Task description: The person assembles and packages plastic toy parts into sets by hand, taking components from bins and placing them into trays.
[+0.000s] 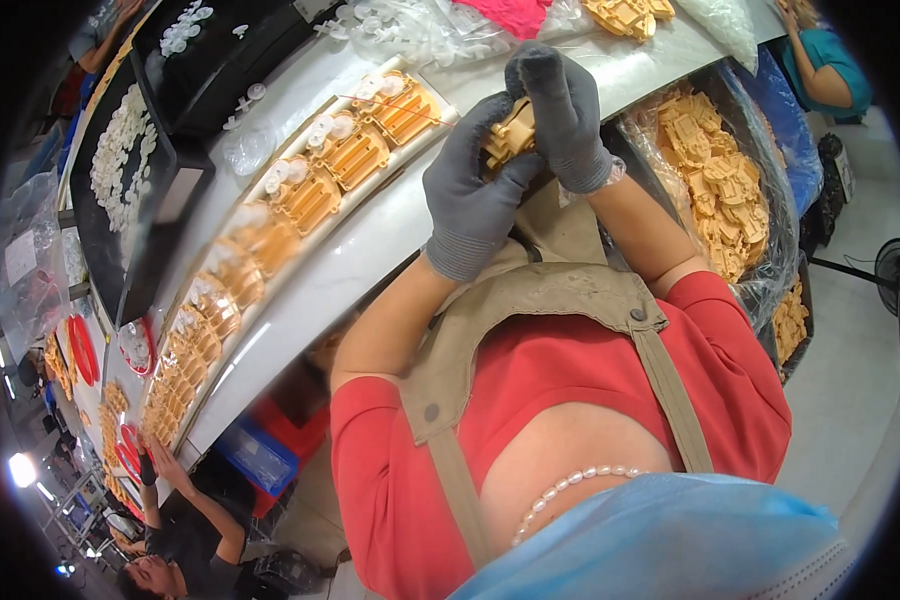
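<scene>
In grey gloves, my left hand (475,195) and my right hand (567,115) are raised together over the near edge of the table. Between them is an orange-yellow moulded plastic part (511,135), partly covered by the fingers. My left fingers wrap its lower left side, while the right fingers press in from above and the right. Just left of the hands runs a long pale track (415,165) carrying a row of similar ribbed orange parts (353,160), some topped with small clear or white round pieces (318,131).
Black trays (185,185) of small white pieces (122,150) stand beyond the track. At my right, a plastic-lined bin (782,195) holds a heap of orange parts (715,180). Bagged pieces (430,38) and pink material (510,14) lie at the back. Other people work at lower left and upper right.
</scene>
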{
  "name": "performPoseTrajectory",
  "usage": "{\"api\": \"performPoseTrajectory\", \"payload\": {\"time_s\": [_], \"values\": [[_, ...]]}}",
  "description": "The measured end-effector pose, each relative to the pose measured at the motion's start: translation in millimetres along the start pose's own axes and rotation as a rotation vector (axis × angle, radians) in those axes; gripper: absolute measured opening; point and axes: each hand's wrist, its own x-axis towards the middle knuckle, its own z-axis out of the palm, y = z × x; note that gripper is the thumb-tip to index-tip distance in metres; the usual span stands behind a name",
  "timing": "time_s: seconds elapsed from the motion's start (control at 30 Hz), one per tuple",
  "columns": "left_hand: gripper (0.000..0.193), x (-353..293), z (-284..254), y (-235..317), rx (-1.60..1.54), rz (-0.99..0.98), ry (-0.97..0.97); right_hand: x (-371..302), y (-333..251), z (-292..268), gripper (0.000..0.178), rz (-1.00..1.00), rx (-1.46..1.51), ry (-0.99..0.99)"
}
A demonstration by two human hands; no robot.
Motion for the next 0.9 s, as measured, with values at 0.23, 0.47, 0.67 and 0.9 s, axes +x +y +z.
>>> {"api": "performPoseTrajectory", "payload": {"time_s": [0.23, 0.47, 0.67, 0.9], "values": [[0.044, -2, -17, 3, 0.219, 0.139, 0.049, 6, -3, 21, 0.043, 0.133, 0.125, -0.022], [0.048, -1, -24, 14, 0.030, 0.148, 0.023, 11, -3, 7, 0.045, 0.066, 0.217, -0.197], [0.057, 18, -45, 34, -0.590, 0.043, 0.110, -7, -11, -11, 0.043, 0.259, 0.206, -0.338], [0.055, 27, -53, 40, 0.060, 0.048, -0.122, -7, -25, -24, 0.045, -0.301, -0.322, -0.236]]}}
